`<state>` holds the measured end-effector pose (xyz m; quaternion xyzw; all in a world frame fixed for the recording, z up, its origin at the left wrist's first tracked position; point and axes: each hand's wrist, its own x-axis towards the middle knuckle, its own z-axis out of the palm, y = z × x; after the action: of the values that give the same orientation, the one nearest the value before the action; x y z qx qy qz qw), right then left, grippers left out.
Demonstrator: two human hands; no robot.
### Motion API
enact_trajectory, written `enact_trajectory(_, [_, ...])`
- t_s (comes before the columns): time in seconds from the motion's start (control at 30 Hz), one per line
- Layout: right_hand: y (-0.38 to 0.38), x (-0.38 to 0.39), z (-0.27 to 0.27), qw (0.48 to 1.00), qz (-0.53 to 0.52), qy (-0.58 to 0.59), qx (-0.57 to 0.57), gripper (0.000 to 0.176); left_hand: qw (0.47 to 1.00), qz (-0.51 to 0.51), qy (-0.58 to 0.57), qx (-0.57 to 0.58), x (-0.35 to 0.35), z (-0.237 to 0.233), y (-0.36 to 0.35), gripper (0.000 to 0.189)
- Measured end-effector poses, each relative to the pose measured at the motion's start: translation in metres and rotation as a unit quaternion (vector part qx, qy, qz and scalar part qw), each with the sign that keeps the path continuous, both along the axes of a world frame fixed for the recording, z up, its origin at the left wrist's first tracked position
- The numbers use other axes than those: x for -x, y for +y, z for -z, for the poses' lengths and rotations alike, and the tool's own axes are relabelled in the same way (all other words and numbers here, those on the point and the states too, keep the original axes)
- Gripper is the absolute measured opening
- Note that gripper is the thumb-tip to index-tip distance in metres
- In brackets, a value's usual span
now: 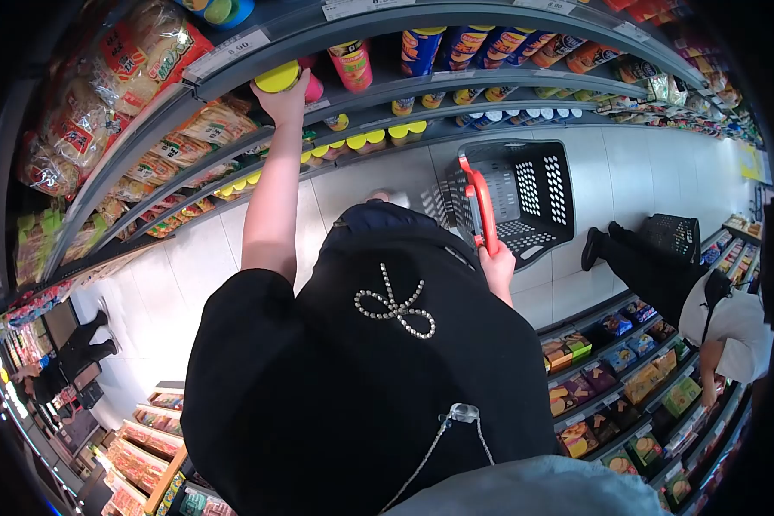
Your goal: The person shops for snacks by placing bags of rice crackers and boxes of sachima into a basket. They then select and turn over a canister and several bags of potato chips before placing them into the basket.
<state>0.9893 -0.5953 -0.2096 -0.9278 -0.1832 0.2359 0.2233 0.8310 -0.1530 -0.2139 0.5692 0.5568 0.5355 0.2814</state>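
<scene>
My left hand [281,101] reaches up to the shelf, its fingers wrapped round a canister with a yellow lid [277,77]. Mostly the lid shows; the hand hides much of the body. Right beside it is a pink canister [312,87], partly covered by my fingers. Another pink canister [351,66] stands a little to the right, followed by several blue ones [421,52]. Down by my side, my right hand [497,265] is closed on the red handle [483,206] of a black shopping basket [525,185]. No goods show inside the basket.
Bagged noodles or similar packets [138,60] fill the shelf at left. Lower shelves [378,138] hold more yellow-lidded canisters. At right, a person in a white top [731,322] is by shelves of boxed snacks [636,378], near another basket [672,234]. Another person [77,348] stands at far left.
</scene>
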Motion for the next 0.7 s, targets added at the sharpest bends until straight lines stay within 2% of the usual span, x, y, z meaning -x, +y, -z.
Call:
enact_trajectory(0.07, [0.0,0.0,-0.001,1.0,-0.003,-0.007,0.006,0.027,0.999,0.024,0.038,-0.028,0.001,-0.017,-0.022,0.087])
enact_trajectory(0.17, [0.001,0.0,-0.001,1.0,-0.003,-0.003,0.017,0.028,0.991,0.099,0.002,-0.092,0.002,-0.039,-0.054,0.08])
enact_trajectory(0.3, [-0.001,-0.003,0.0,0.999,-0.01,0.019,0.047,0.034,0.96,0.199,0.083,-0.177,0.005,-0.069,-0.086,0.077])
enact_trajectory(0.33, [0.0,-0.004,-0.005,0.998,-0.044,0.003,0.043,0.038,0.959,0.202,0.101,-0.169,0.004,-0.081,-0.096,0.072])
enact_trajectory(0.4, [0.001,-0.01,-0.024,0.993,-0.111,-0.026,0.038,0.047,0.95,0.304,0.031,-0.063,0.009,-0.097,-0.101,0.067])
enact_trajectory(0.43, [0.006,-0.012,-0.037,0.989,-0.12,-0.082,-0.014,0.058,0.936,0.351,-0.004,-0.009,0.01,-0.108,-0.104,0.064])
enact_trajectory(0.47, [0.013,-0.017,-0.053,0.985,-0.115,-0.119,-0.056,0.058,0.888,0.438,-0.109,0.09,0.008,-0.123,-0.108,0.055])
enact_trajectory(0.5, [0.026,-0.02,-0.078,0.981,-0.114,-0.124,-0.095,0.056,0.84,0.484,-0.193,0.15,0.002,-0.139,-0.114,0.053])
enact_trajectory(0.57, [0.045,-0.027,-0.109,0.971,-0.115,-0.054,-0.203,0.056,0.752,0.541,-0.307,0.217,-0.016,-0.148,-0.122,0.053])
enact_trajectory(0.6, [0.056,-0.026,-0.122,0.951,-0.132,-0.002,-0.281,0.059,0.717,0.57,-0.321,0.241,-0.023,-0.151,-0.127,0.053])
enact_trajectory(0.63, [0.069,-0.02,-0.147,0.945,-0.15,0.058,-0.284,0.063,0.68,0.596,-0.339,0.259,-0.032,-0.153,-0.132,0.051])
enact_trajectory(0.7, [0.093,-0.006,-0.166,0.895,-0.196,0.177,-0.358,0.08,0.671,0.595,-0.333,0.292,-0.049,-0.16,-0.142,0.047])
